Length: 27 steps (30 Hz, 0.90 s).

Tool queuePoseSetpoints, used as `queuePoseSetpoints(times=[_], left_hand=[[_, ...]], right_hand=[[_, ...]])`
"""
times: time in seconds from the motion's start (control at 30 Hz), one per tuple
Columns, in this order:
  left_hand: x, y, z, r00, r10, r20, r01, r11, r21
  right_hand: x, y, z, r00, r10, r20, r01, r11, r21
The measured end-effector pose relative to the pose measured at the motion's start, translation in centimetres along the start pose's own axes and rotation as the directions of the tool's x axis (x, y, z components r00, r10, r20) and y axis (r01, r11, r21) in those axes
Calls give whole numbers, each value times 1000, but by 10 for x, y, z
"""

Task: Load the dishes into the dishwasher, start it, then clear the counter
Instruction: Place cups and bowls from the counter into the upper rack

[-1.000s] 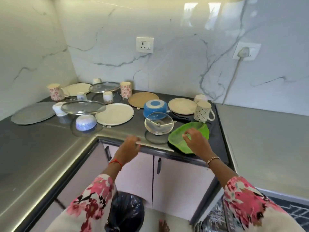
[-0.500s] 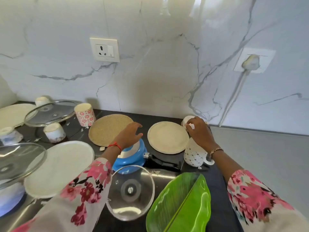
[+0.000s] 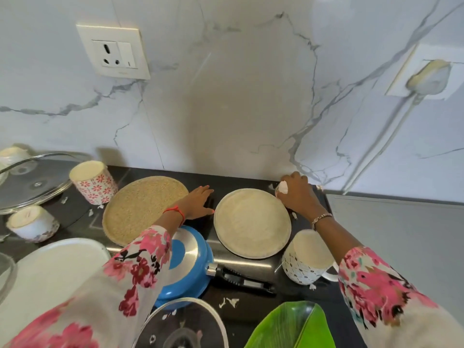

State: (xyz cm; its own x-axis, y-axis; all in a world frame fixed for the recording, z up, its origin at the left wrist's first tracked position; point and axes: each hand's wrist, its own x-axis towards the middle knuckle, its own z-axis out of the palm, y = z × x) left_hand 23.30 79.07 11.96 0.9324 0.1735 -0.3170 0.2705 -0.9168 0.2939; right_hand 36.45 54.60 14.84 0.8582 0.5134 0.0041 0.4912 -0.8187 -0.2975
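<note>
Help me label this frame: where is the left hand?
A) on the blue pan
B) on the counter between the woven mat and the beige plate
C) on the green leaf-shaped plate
B: the left hand lies flat on the dark counter between the woven mat and the beige plate.

blue pan (image 3: pixel 184 267), green leaf plate (image 3: pixel 291 327), floral cup (image 3: pixel 94 183)

No words, brand names or numbers can be read. The wall socket (image 3: pixel 113 52) has a tiny mark at its lower edge, too small to read. Below it, the flowered mug (image 3: pixel 93 183) and the dotted mug (image 3: pixel 305 266) show patterns only.
</note>
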Motion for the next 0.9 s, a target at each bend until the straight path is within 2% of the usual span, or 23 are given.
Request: queuePoseSetpoints(times=[0.13,0.23,0.3,0.37,0.5,0.63,0.9], left_hand=[[23,-9,2,997,7,73,-10,1000,30],[31,-15,5,992,22,126,-21,1000,-7],[33,-19,8,992,35,123,-33,999,-19],[32,-21,8,992,42,116,-39,999,-25],[28,-17,4,996,31,88,-29,999,-26],[6,-6,-3,1000,13,3,-13,999,-49],[-86,11,-10,973,25,-231,-40,997,-64]], right_hand=[[27,19,2,985,114,127,-96,986,-139],[43,32,7,962,177,210,-171,984,-46],[47,37,9,943,165,288,-180,983,26],[48,38,10,928,135,347,-154,988,27],[45,37,8,941,120,317,-161,981,105],[31,29,-10,964,135,227,-155,985,72],[-22,-35,-46,992,-49,117,29,985,168]])
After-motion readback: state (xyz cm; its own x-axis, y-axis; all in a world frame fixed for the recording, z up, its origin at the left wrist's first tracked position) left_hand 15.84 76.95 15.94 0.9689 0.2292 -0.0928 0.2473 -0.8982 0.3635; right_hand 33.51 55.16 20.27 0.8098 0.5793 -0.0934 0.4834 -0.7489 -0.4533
